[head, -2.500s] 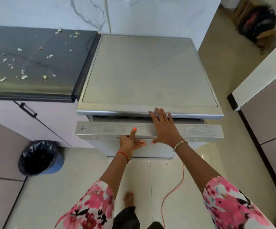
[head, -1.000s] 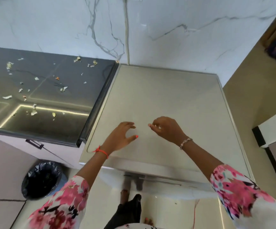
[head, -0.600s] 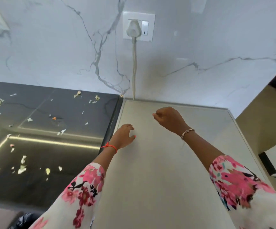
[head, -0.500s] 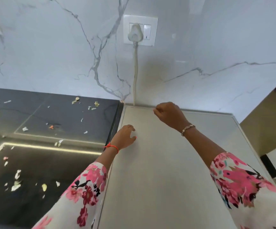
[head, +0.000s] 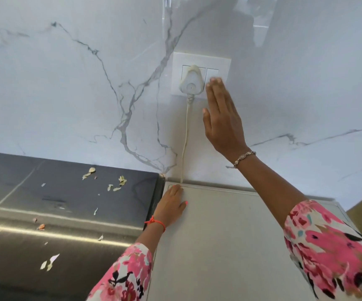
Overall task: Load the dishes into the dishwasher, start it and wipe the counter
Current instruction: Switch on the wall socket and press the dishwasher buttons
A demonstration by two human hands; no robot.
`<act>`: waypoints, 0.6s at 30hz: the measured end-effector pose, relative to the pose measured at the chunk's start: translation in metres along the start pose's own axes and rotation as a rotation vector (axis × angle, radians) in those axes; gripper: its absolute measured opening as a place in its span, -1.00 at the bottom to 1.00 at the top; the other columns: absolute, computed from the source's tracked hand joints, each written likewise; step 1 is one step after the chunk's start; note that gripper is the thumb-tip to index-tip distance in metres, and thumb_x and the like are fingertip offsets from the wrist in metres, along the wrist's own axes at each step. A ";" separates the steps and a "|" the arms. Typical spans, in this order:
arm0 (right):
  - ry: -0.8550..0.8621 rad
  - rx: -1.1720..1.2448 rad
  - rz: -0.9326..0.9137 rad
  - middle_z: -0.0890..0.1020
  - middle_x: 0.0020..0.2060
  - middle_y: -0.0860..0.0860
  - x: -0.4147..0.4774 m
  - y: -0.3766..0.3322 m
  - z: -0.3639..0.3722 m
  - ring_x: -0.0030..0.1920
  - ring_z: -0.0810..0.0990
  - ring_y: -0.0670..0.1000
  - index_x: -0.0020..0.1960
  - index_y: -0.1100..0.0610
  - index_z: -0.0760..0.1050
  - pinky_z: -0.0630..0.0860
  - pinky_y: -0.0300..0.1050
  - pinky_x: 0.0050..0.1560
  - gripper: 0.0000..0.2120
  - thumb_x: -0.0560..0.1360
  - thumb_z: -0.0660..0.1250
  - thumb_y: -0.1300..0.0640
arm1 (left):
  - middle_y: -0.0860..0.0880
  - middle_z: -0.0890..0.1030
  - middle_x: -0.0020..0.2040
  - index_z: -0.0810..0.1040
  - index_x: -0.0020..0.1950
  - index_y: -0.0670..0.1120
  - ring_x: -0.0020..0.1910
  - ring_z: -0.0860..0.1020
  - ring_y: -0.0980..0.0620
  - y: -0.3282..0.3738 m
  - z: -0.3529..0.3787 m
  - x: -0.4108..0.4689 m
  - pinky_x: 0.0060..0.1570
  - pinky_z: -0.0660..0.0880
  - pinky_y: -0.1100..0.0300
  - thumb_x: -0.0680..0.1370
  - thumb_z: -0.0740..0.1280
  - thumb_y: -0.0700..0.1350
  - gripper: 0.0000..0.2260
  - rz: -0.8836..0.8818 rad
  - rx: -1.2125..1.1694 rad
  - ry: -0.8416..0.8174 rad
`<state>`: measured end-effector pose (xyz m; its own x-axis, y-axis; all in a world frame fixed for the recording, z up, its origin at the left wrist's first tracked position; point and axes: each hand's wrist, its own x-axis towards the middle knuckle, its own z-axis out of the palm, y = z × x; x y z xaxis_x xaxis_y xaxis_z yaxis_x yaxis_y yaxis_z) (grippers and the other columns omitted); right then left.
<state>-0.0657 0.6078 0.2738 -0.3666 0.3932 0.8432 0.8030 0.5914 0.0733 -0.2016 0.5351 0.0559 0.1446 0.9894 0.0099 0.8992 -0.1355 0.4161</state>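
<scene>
The right hand (head: pixel 221 118) has risen from a fist to flat, open fingers on the white wall switch (head: pixel 212 72), upper centre; stiff rocker, press its edge; left hand (head: pixel 171 205) rests open on the grey dishwasher top (head: pixel 230 235)

There are no words, numbers or signs to read here. The white switch plate (head: pixel 201 61) in the upper middle of the frame is plain. The plug (head: pixel 192 83) on it has only a small round mark, with no letters. The grey dishwasher top (head: pixel 230 246) at the bottom of the frame is bare too.
</scene>
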 end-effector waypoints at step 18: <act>-0.052 -0.296 0.057 0.19 0.46 0.22 0.015 0.010 0.041 0.48 0.14 0.17 0.47 0.31 0.10 -0.11 0.00 0.49 -0.42 0.59 0.14 0.01 | 0.01 -0.07 0.55 -0.05 0.53 -0.07 0.53 -0.07 0.04 -0.004 0.020 -0.001 0.45 -0.18 0.21 0.63 -0.04 0.10 -0.48 -0.015 0.107 0.090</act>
<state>-0.0821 0.6479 0.2652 -0.3349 0.4601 0.8223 0.9221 0.3395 0.1856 -0.1970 0.5340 0.0365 0.0980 0.9913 0.0876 0.9404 -0.1211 0.3177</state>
